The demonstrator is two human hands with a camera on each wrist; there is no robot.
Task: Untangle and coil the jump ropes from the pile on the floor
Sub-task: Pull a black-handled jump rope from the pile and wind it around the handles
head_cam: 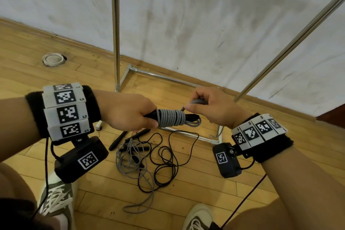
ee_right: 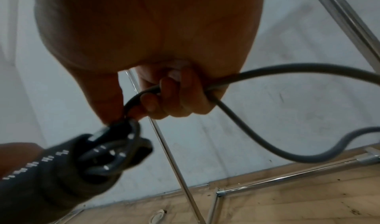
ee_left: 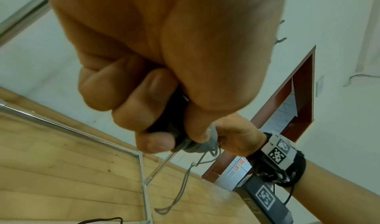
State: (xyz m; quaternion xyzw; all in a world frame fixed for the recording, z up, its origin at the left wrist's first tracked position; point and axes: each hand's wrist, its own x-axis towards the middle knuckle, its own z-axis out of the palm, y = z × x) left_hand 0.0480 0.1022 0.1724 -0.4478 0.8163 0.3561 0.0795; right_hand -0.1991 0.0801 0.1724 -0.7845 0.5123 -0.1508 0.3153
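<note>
Left hand (head_cam: 128,112) grips wound handles (head_cam: 190,117); right hand (head_cam: 211,106) pinches grey rope (head_cam: 170,117). Lost tension risks the coils loosening.

A grey jump rope (head_cam: 170,118) wound around black handles is gripped by the left hand (head_cam: 128,111); its loose end is pinched by the right hand (head_cam: 212,105) above a tangled pile of grey and black ropes (head_cam: 149,158).

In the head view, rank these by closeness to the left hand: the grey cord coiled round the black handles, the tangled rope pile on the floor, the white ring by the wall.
1. Grey cord coil on the black handles: touching the left hand.
2. Tangled rope pile: on the floor below the hands.
3. White ring: far left, near the wall.
</note>
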